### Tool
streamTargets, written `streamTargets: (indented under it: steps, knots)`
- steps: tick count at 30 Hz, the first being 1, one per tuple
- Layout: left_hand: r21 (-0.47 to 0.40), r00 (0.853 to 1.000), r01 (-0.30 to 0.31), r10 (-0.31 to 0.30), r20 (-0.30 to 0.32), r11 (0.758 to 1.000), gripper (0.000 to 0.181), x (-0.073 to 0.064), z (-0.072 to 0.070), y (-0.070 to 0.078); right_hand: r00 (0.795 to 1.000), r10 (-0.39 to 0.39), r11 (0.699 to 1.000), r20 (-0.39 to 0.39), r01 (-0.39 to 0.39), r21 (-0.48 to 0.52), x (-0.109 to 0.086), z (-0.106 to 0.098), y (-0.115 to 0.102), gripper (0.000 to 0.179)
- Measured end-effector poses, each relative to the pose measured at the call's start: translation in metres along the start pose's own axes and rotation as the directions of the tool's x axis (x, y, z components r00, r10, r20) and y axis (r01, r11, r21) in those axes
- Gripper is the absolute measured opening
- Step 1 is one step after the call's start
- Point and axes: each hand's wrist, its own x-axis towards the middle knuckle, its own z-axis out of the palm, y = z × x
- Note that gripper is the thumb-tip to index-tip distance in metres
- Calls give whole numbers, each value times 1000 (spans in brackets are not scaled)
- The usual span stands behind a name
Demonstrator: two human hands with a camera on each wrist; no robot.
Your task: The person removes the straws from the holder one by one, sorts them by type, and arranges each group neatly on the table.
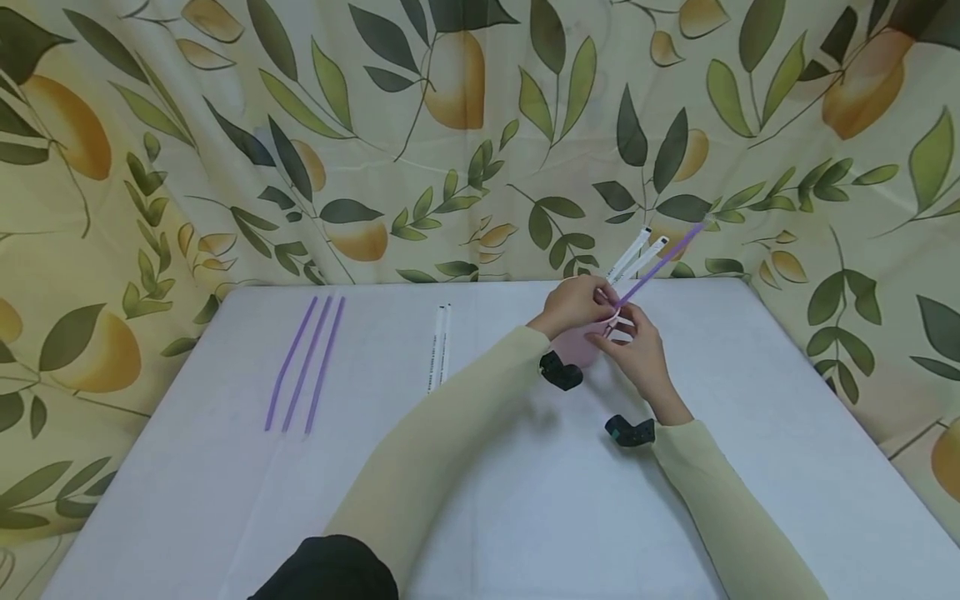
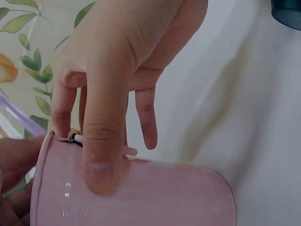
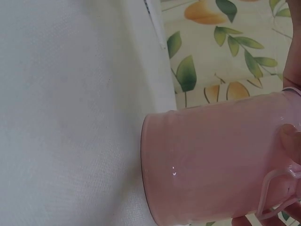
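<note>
A pink pail (image 1: 579,343) is between both hands over the right half of the table, with its smooth side showing in both wrist views. My left hand (image 1: 576,304) grips it at the rim, its fingers (image 2: 19,165) showing only at the left edge of the left wrist view. From the other side my right hand (image 1: 637,354) pinches the pail near the rim, thumb (image 2: 101,176) flat on its wall, beside a wire handle (image 3: 265,195). A purple straw (image 1: 663,262) and slim white sticks with black print (image 1: 630,254) slant up out of the pail.
Purple straws (image 1: 303,367) lie side by side at the left of the white table (image 1: 225,517). Two more white printed sticks (image 1: 440,346) lie mid-table, partly behind the left sleeve (image 1: 442,450). A leaf-and-fruit patterned cloth (image 1: 465,192) hangs behind the far edge.
</note>
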Motion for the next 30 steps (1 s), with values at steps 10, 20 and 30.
streamTargets:
  steps: [10, 20, 30]
  knots:
    - [-167, 983, -162, 173, 55, 973, 11, -1, -5, -7, 1000, 16, 1000, -3, -16, -10, 0, -1, 0, 70]
    - [-399, 978, -196, 148, -148, 896, 13, -1, -9, -16, 1000, 10, 1000, -3, -10, 13, 1, 0, -1, 74]
    - [-618, 947, -266, 79, -312, 740, 20, -7, -38, -9, 1000, 19, 999, -3, -19, 30, 1, 2, 1, 77]
